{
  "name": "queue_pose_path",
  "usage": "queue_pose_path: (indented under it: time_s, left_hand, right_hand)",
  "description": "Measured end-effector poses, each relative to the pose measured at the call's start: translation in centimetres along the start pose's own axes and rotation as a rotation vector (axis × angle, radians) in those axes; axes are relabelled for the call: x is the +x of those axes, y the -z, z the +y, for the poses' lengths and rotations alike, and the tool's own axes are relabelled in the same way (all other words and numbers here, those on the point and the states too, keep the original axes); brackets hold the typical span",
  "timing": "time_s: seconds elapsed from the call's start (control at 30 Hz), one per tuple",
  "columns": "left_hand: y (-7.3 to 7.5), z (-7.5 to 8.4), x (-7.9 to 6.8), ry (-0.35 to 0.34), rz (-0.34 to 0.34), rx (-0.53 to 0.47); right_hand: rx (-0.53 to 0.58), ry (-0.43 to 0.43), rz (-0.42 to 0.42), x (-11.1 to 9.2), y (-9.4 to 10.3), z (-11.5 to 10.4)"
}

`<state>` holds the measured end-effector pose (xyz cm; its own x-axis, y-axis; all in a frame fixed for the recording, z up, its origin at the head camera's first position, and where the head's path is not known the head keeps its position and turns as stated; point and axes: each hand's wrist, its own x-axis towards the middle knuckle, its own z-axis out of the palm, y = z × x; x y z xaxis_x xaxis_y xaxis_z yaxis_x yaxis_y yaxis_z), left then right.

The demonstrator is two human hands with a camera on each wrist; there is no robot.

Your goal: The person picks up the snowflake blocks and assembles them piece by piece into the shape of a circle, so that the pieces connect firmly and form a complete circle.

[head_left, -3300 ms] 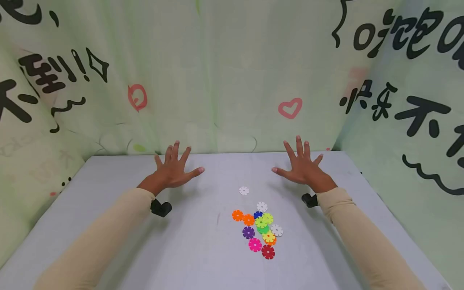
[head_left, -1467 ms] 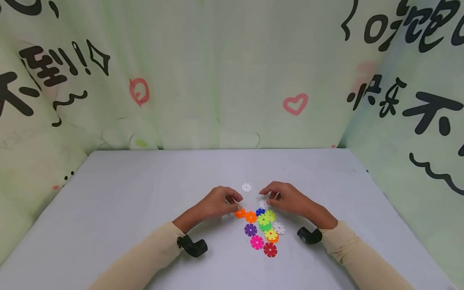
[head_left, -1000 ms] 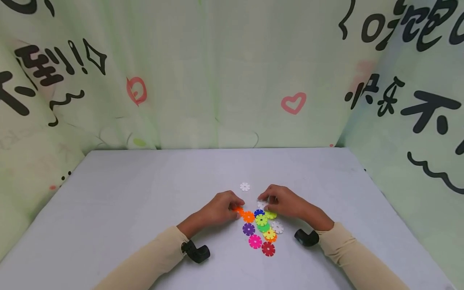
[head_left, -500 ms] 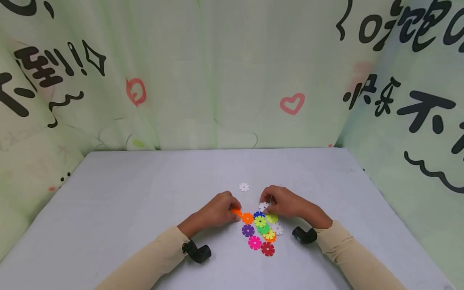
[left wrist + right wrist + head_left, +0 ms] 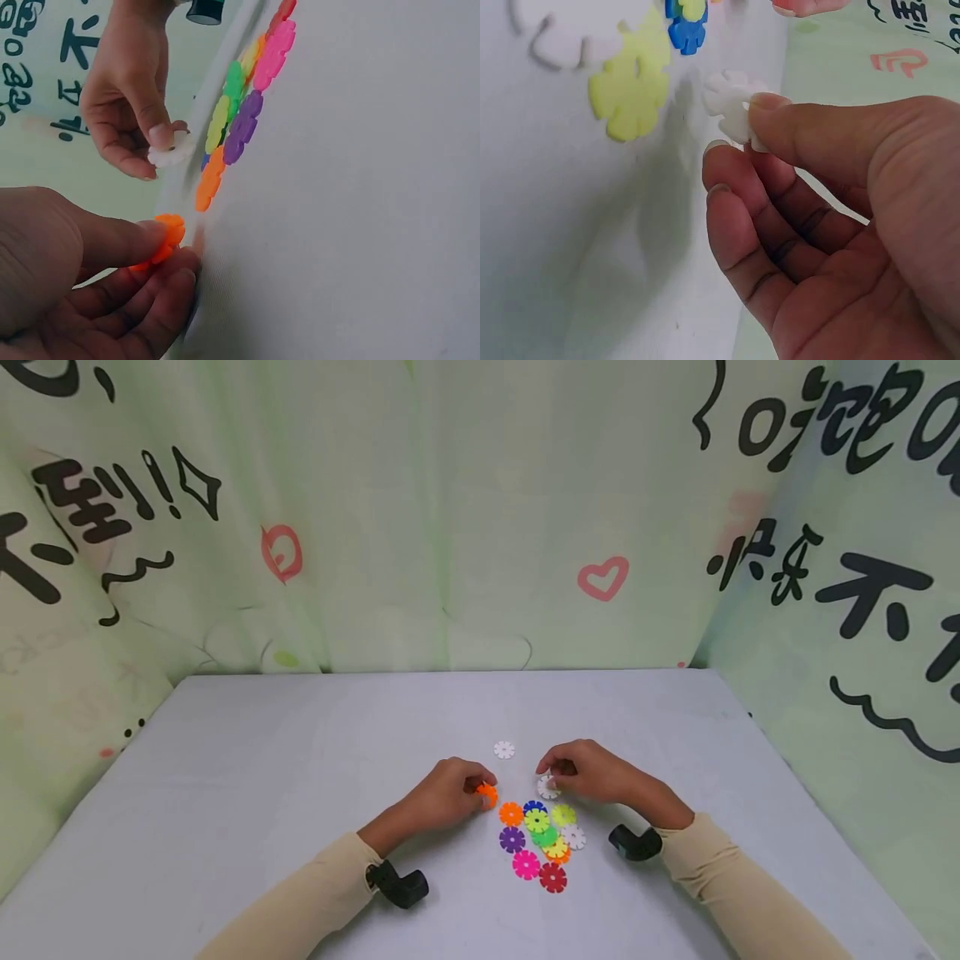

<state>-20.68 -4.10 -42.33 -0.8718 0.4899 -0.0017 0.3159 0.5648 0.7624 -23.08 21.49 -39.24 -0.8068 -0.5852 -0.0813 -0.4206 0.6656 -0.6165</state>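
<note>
My left hand [image 5: 444,793] pinches an orange snowflake disc [image 5: 488,796] between thumb and fingers; the left wrist view shows this orange disc [image 5: 171,234] upright under the thumb. Opposite it, my right hand [image 5: 596,771] holds a white snowflake disc [image 5: 545,789] by its edge, and in the right wrist view the white disc [image 5: 726,101] is partly covered by the thumb. The two discs are apart. Just in front of the hands lie a second orange disc [image 5: 511,814], a blue disc [image 5: 534,807], and a yellow-green disc [image 5: 564,814].
More snowflake discs lie loosely grouped nearer the viewer, among them a purple disc [image 5: 512,840], a pink disc [image 5: 527,865] and a red disc [image 5: 553,878]. Another white disc [image 5: 504,750] sits alone behind. A printed curtain [image 5: 450,527] surrounds the white table [image 5: 300,727].
Both hands, at first spread above the table, have come down to the discs. The left has taken up an orange disc and the right a white one, each lifted from the group.
</note>
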Motion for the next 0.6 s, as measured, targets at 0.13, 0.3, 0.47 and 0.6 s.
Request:
queue_pose_path:
  time_s: [0.13,0.3,0.47,0.6]
  left_hand:
    - [0.3,-0.5,0.1,0.071,-0.055,-0.228]
    - [1.0,-0.6,-0.1,0.156,-0.060,-0.488]
    - [1.6,-0.4,-0.2,0.178,-0.020,-0.527]
    - [1.9,-0.4,-0.3,0.199,-0.003,-0.546]
  right_hand:
    - [0.034,0.018,0.010,0.2,-0.2,-0.4]
    - [0.078,0.070,0.033,0.7,-0.7,-0.8]
    - [0.114,0.094,0.092,1.0,-1.0,-1.5]
    - [0.137,0.092,0.150,1.1,-1.3,-2.2]
